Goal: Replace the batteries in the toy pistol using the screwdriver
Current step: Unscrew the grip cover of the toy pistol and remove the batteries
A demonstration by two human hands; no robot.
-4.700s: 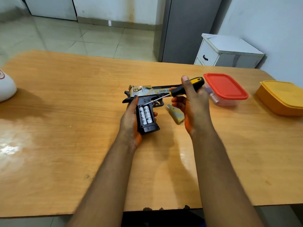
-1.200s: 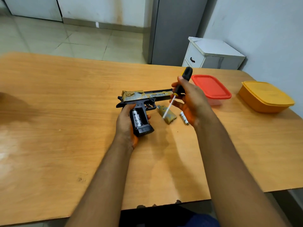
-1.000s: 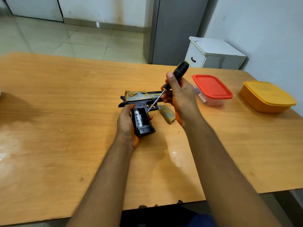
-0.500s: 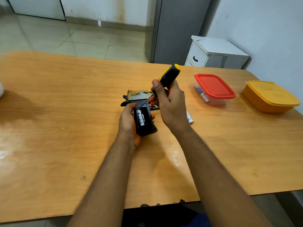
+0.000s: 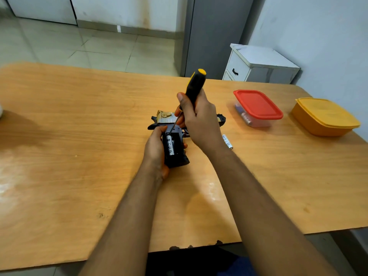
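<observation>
In the head view, the toy pistol lies near the table middle, barrel pointing right toward the red-lidded box, left hand gripping its open grip, right hand clenched round the screwdriver prying the remaining battery; one removed battery lies beside, so refilling and closing remain.

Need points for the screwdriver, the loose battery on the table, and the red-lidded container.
screwdriver (image 5: pixel 194 87): head view, on the black handle above the right hand.
loose battery (image 5: pixel 227 141): head view, on the middle of its white casing.
red-lidded container (image 5: pixel 257 104): head view, on the centre of the red lid.
</observation>
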